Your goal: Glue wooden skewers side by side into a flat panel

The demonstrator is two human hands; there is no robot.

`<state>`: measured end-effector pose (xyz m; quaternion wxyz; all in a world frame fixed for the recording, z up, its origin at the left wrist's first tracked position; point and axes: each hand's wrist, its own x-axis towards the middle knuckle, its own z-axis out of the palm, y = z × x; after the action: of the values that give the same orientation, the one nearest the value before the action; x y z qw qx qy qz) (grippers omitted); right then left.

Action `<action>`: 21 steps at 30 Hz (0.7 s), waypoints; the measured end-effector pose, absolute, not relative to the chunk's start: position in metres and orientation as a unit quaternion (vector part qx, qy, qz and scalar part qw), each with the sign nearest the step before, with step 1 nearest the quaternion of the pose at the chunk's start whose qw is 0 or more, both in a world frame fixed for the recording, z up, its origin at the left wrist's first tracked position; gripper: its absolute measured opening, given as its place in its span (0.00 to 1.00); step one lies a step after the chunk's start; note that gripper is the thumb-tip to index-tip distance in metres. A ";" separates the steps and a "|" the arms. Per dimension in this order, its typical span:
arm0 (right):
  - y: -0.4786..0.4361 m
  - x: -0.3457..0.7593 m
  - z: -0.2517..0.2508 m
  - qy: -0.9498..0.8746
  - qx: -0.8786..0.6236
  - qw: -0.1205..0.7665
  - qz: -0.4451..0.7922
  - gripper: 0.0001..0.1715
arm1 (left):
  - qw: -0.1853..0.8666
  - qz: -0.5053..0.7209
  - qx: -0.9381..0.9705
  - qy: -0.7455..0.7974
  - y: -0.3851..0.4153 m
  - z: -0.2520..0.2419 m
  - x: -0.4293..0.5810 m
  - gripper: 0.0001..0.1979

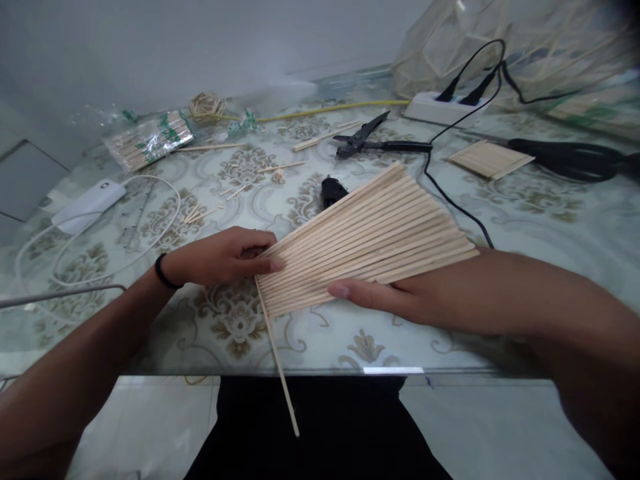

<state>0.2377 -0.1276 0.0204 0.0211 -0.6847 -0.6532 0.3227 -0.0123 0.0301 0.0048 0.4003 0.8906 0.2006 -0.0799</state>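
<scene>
A fan-shaped panel of thin wooden sticks (365, 233) is held tilted above the table, wide end toward the upper right. My left hand (235, 253) pinches its narrow left end, thumb on top and fingers behind. Along that narrow end lies a single wooden stick (280, 367), its free length hanging down past the table's front edge. My right hand (400, 297) supports the panel from below, its thumb resting on the lower edge while the other fingers are hidden underneath. A black tool (334, 192), partly covered by the panel, lies just behind it.
Black pliers (363, 137), black-handled scissors (575, 157) and a small square stick panel (490, 160) lie behind. A white power strip (445, 110) has trailing black cords. At left are a bag of sticks (150, 140), a white power bank (90, 205) with cable, and loose stick pieces (197, 215).
</scene>
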 end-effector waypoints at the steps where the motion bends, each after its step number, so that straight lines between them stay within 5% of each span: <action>1: -0.128 0.238 0.020 -0.655 -0.684 0.023 0.321 0.48 | 0.401 -0.080 0.890 0.201 0.030 0.005 -0.012 0.20; 21: -0.128 0.243 0.012 -0.663 -0.683 0.033 0.303 0.49 | 0.386 -0.075 0.897 0.201 0.029 0.005 -0.011 0.21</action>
<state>0.2426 -0.1277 0.0118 0.0334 -0.6833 -0.6634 0.3030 -0.0111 0.0288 0.0051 0.3864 0.8971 0.2007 -0.0754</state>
